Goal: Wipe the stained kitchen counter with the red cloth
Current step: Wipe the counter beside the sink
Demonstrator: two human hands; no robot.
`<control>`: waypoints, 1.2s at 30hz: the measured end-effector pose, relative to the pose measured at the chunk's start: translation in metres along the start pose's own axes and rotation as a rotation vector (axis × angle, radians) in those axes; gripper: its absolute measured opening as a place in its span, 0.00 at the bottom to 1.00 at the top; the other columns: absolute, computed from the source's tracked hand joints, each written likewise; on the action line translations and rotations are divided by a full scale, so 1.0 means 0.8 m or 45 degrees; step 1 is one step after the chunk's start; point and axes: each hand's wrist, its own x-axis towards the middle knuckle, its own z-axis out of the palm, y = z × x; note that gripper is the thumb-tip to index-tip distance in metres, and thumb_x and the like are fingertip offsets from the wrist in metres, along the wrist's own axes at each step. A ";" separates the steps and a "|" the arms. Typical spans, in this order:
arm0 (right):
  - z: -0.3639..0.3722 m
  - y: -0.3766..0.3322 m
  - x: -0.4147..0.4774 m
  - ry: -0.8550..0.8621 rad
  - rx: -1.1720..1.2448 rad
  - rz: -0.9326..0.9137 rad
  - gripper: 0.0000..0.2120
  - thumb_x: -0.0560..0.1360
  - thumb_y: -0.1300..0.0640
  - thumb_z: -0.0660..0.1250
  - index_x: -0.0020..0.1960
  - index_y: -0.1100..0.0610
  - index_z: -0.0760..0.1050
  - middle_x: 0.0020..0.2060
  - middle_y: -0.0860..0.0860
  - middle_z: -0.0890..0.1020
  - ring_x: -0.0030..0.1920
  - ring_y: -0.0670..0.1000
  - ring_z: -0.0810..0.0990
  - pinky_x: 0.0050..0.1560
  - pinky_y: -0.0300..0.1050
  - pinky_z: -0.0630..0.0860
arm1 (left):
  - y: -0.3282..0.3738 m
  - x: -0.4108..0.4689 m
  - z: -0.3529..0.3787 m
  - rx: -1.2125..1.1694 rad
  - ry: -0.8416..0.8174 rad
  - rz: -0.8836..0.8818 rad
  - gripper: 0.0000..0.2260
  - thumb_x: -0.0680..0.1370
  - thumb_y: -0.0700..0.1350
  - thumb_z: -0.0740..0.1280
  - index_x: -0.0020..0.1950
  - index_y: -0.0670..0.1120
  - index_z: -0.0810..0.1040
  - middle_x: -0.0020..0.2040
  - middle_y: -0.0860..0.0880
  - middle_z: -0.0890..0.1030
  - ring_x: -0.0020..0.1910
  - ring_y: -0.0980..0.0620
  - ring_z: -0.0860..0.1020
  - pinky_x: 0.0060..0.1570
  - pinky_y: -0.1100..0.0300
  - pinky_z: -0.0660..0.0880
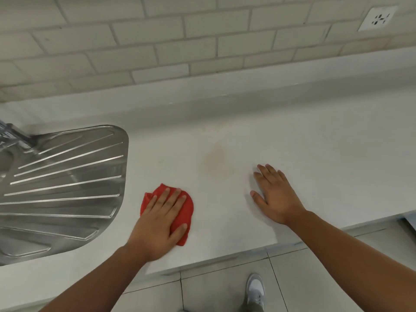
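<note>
A crumpled red cloth [187, 208] lies on the white kitchen counter [315, 154], near its front edge. My left hand [161, 224] presses flat on top of the cloth, fingers spread, thumb over its right side. A pale brown stain [218, 163] marks the counter up and to the right of the cloth, a short gap away. My right hand [273, 194] rests palm down on the bare counter to the right of the stain, fingers apart, holding nothing.
A steel sink drainboard [65, 183] with raised ribs fills the left side, close to the cloth. A tiled wall [157, 41] with a socket [378, 18] runs behind the counter. Below the counter's front edge are floor tiles and a grey shoe [255, 289].
</note>
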 end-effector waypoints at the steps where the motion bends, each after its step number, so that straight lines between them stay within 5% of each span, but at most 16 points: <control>1: -0.002 0.006 0.006 -0.007 -0.008 -0.006 0.36 0.80 0.36 0.42 0.80 0.57 0.57 0.81 0.53 0.55 0.81 0.54 0.47 0.80 0.54 0.44 | -0.018 -0.001 -0.001 0.003 0.017 -0.060 0.33 0.81 0.65 0.50 0.83 0.53 0.51 0.83 0.54 0.50 0.82 0.53 0.42 0.79 0.47 0.44; 7: -0.013 0.033 0.050 -0.053 -0.028 -0.081 0.38 0.78 0.36 0.40 0.80 0.57 0.56 0.81 0.52 0.54 0.81 0.54 0.47 0.80 0.55 0.45 | -0.056 0.099 -0.017 -0.026 0.091 -0.772 0.36 0.79 0.64 0.44 0.83 0.48 0.49 0.83 0.48 0.50 0.81 0.42 0.46 0.79 0.41 0.44; 9: -0.015 0.041 0.062 -0.070 -0.022 -0.099 0.38 0.78 0.35 0.40 0.80 0.57 0.56 0.81 0.52 0.54 0.81 0.53 0.47 0.80 0.54 0.44 | -0.025 0.136 -0.017 -0.037 0.084 -0.852 0.34 0.81 0.63 0.46 0.83 0.48 0.46 0.83 0.48 0.46 0.81 0.42 0.44 0.78 0.41 0.42; 15: -0.024 0.049 0.105 -0.091 0.006 -0.193 0.40 0.77 0.35 0.37 0.81 0.56 0.54 0.81 0.52 0.51 0.81 0.53 0.45 0.80 0.53 0.42 | 0.086 0.152 -0.009 -0.024 0.044 -0.503 0.34 0.81 0.64 0.46 0.83 0.50 0.44 0.83 0.52 0.42 0.81 0.47 0.39 0.79 0.44 0.39; 20: -0.028 0.066 0.127 -0.081 0.001 -0.262 0.39 0.77 0.35 0.37 0.80 0.57 0.56 0.81 0.52 0.53 0.81 0.53 0.46 0.80 0.54 0.43 | 0.089 0.079 0.009 -0.068 0.081 -0.276 0.32 0.79 0.57 0.54 0.83 0.50 0.53 0.83 0.53 0.50 0.82 0.51 0.43 0.79 0.47 0.42; 23: -0.025 0.077 0.129 -0.110 0.004 -0.308 0.40 0.77 0.35 0.37 0.80 0.57 0.56 0.81 0.53 0.53 0.81 0.54 0.46 0.80 0.55 0.44 | 0.056 0.060 0.008 -0.052 0.146 -0.366 0.33 0.78 0.55 0.54 0.82 0.50 0.54 0.82 0.51 0.54 0.82 0.49 0.47 0.79 0.47 0.45; 29: -0.015 0.087 0.127 -0.126 -0.012 -0.338 0.40 0.77 0.35 0.37 0.80 0.57 0.57 0.81 0.53 0.53 0.81 0.54 0.46 0.80 0.56 0.43 | 0.073 0.142 -0.005 -0.030 0.119 -0.924 0.37 0.76 0.63 0.42 0.83 0.48 0.48 0.83 0.49 0.48 0.82 0.43 0.44 0.78 0.42 0.41; 36: -0.011 0.084 0.127 -0.126 -0.061 -0.317 0.39 0.77 0.36 0.36 0.81 0.56 0.54 0.82 0.52 0.51 0.81 0.53 0.43 0.80 0.56 0.43 | 0.161 0.135 0.003 0.000 0.024 -0.430 0.34 0.79 0.66 0.49 0.83 0.55 0.47 0.83 0.54 0.46 0.81 0.49 0.39 0.78 0.41 0.42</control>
